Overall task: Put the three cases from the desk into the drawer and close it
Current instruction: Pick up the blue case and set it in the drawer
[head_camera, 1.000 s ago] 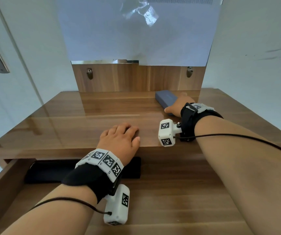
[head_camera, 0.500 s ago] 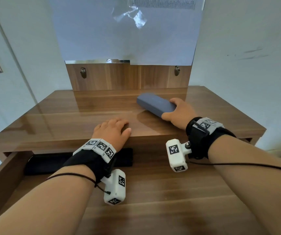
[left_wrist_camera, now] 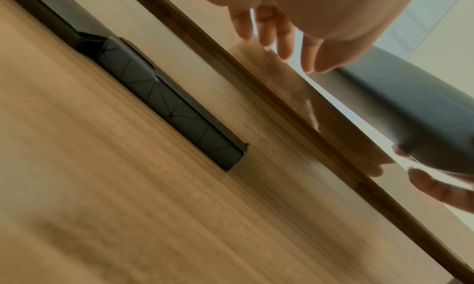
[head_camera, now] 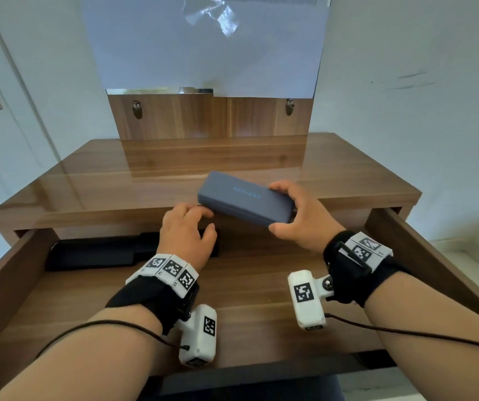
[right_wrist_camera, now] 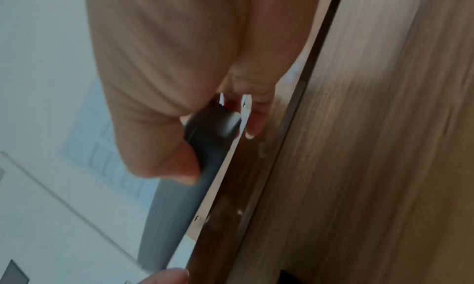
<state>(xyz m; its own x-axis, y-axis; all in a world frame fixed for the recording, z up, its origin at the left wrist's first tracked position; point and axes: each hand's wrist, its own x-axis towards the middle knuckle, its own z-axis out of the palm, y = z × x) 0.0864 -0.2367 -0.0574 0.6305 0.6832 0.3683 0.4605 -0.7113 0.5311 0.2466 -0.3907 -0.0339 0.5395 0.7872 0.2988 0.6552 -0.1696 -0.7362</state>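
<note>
Head view: your right hand (head_camera: 301, 217) grips one end of a slate-blue case (head_camera: 244, 202), fingers and thumb curled round it. A second ago the case lay at the back of the desk (head_camera: 93, 180); now it is lifted over the front edge, at frame centre, so the third case looks nearly ready to drop in. Your left hand (head_camera: 187, 235) has slid off the desk edge; its relaxed fingers reach toward the case's near end, and whether they touch is unclear. Two black cases (head_camera: 93, 251) lie end to end at the back of the open drawer (head_camera: 423, 244), middle left. The desk is glossy walnut-look wood.

Left wrist view: loose fingers (left_wrist_camera: 284, 37) at top, empty. One black case (left_wrist_camera: 177, 112), centre left, is matte with creased panel lines; the blue case (left_wrist_camera: 410, 106) is smooth, with rounded edges.

Right wrist view: blurred; the thumb (right_wrist_camera: 184, 166) presses the case's rounded end (right_wrist_camera: 212, 130).
</note>
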